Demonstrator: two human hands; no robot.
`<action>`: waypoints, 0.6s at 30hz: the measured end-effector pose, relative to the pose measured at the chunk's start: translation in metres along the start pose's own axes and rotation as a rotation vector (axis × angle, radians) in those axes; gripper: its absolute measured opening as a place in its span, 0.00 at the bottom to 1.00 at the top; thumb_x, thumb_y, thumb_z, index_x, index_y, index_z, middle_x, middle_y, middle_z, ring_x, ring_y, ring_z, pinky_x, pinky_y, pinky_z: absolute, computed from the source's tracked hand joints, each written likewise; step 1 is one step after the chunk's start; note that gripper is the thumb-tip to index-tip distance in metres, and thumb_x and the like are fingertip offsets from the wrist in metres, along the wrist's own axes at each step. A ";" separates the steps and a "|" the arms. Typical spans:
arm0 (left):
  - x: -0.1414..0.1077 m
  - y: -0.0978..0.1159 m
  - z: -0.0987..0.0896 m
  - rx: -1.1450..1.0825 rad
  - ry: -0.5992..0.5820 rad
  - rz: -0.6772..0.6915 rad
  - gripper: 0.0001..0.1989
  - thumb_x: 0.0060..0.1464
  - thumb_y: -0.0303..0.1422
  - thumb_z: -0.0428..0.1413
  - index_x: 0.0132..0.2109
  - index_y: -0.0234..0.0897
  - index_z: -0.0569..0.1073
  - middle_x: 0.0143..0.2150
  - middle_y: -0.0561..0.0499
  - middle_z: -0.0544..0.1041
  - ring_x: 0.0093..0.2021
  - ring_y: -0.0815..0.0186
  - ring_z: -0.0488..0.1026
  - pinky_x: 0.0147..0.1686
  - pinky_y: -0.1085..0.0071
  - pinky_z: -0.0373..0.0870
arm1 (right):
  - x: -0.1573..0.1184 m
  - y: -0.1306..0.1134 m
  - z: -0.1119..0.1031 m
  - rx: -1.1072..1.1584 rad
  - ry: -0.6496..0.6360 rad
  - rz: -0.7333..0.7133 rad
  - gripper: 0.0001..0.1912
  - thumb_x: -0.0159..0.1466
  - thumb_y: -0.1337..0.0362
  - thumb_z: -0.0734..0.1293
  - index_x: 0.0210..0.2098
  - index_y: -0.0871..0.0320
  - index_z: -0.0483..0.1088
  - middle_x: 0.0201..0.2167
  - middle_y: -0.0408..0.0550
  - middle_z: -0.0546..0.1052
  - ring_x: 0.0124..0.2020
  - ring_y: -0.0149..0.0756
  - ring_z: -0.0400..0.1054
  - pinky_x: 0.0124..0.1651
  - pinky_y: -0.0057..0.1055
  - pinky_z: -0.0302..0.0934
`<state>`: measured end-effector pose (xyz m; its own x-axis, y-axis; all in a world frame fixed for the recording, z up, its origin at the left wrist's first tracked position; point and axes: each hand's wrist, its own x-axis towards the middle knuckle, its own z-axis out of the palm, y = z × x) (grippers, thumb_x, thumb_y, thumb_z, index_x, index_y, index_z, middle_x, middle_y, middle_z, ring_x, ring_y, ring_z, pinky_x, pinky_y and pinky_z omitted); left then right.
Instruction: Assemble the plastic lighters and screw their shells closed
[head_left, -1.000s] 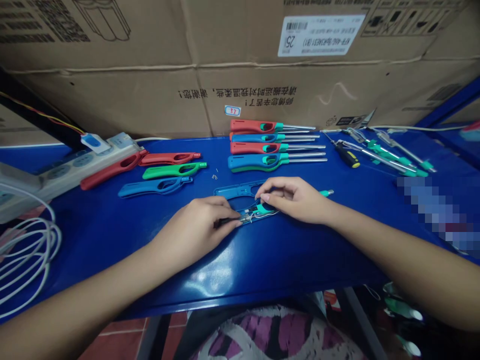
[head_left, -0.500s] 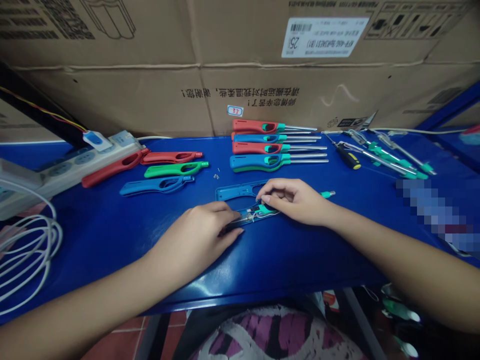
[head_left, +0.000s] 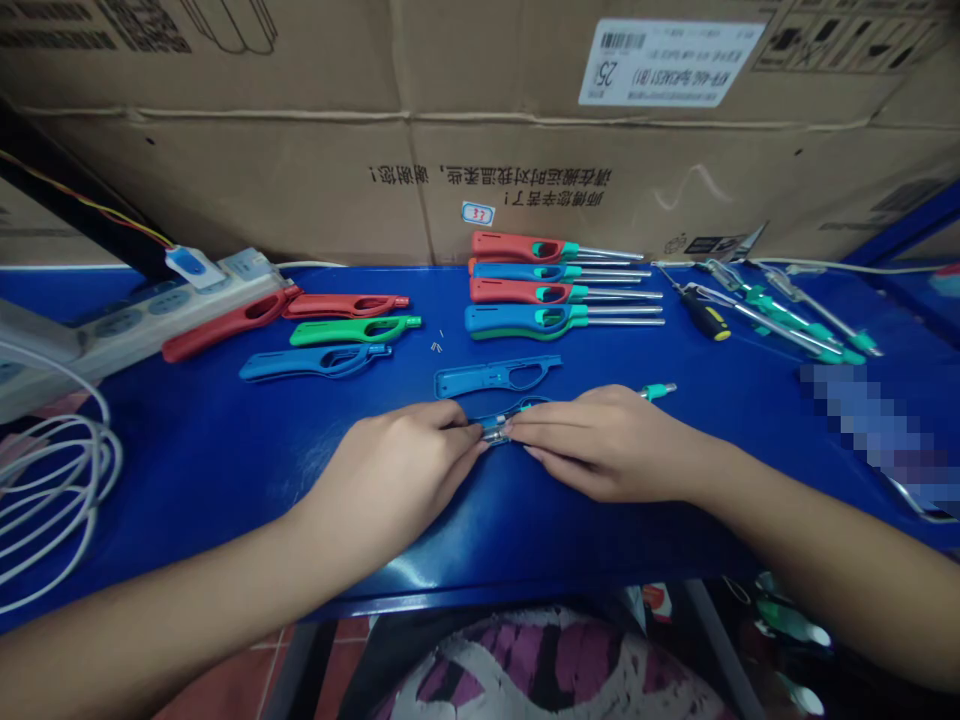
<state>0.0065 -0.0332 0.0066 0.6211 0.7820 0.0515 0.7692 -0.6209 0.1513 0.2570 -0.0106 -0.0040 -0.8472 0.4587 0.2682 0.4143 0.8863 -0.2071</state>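
Observation:
A partly assembled gas lighter [head_left: 496,434] lies low over the blue table, its blue handle shell holding a clear tank and metal parts. My left hand [head_left: 405,460] is closed round its rear end, hiding most of the handle. With fingers pressed together, my right hand [head_left: 615,445] grips its middle, fingertips close to those of the left. The lighter's green collar and metal tip [head_left: 660,390] show beyond my right hand. Just behind it, a loose blue shell half [head_left: 495,377] lies with its hollow side up.
Finished red and blue lighters [head_left: 525,290] lie stacked at the back. Red, green and blue handle shells [head_left: 352,330] are at left, beside a power strip [head_left: 157,305] and coiled white cable [head_left: 90,480]. Tiny screws [head_left: 437,346], a screwdriver [head_left: 706,315] and several lighter rods [head_left: 795,320] lie around.
My right hand has moved left and slightly nearer me, its fingers now against the lighter's middle beside my left fingertips. The loose blue shell half is now fully uncovered.

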 end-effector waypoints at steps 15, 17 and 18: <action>0.017 -0.022 0.003 -0.445 -0.025 -0.142 0.05 0.58 0.36 0.62 0.38 0.42 0.82 0.36 0.53 0.81 0.31 0.67 0.76 0.32 0.71 0.67 | 0.000 -0.006 -0.006 -0.195 -0.146 -0.079 0.21 0.73 0.59 0.59 0.58 0.61 0.73 0.57 0.49 0.78 0.39 0.38 0.79 0.30 0.35 0.62; 0.017 -0.021 0.003 -0.444 -0.021 -0.143 0.05 0.57 0.36 0.62 0.38 0.42 0.82 0.35 0.53 0.81 0.31 0.67 0.76 0.31 0.71 0.67 | -0.001 -0.009 -0.003 -0.241 -0.141 -0.084 0.21 0.73 0.59 0.59 0.58 0.63 0.73 0.57 0.51 0.77 0.36 0.38 0.78 0.29 0.36 0.62; 0.016 -0.021 0.002 -0.442 -0.021 -0.144 0.05 0.57 0.35 0.62 0.37 0.42 0.82 0.35 0.53 0.81 0.31 0.66 0.76 0.31 0.71 0.67 | -0.001 -0.011 -0.001 -0.267 -0.134 -0.088 0.21 0.73 0.59 0.59 0.57 0.63 0.74 0.57 0.51 0.77 0.34 0.38 0.78 0.28 0.36 0.62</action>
<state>0.0007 -0.0075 0.0019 0.5190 0.8545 -0.0203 0.7127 -0.4195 0.5622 0.2535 -0.0201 -0.0010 -0.9127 0.3826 0.1435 0.3951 0.9159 0.0706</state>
